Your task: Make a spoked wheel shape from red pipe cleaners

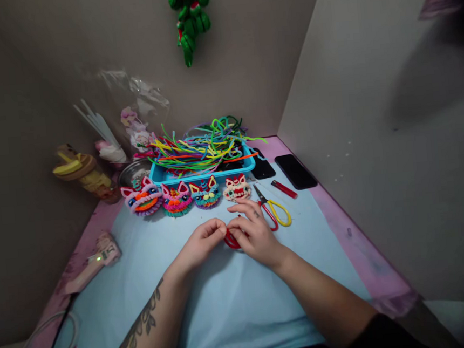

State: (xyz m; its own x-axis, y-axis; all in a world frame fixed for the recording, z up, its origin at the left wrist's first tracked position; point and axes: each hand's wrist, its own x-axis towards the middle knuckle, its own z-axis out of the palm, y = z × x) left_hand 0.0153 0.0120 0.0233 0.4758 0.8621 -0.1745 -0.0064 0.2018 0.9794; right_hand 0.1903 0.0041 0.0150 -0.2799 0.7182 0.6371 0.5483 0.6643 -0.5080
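This looked like a small craft workspace, in a home or a shop, which could not be told: a cloth-covered table (345, 240) against walls (343, 104), a tray (203, 177) of pipe cleaners (201, 150) near its far edge, scissors (263, 199), and a glue gun (96, 264) by the left edge.

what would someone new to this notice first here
Probably the tangle of bright fuzzy stems heaped in the blue tray at the back. Next, four colourful animal heads in a row nearer the person. Front and centre, a red curved piece is in the grip of the left hand and right hand.
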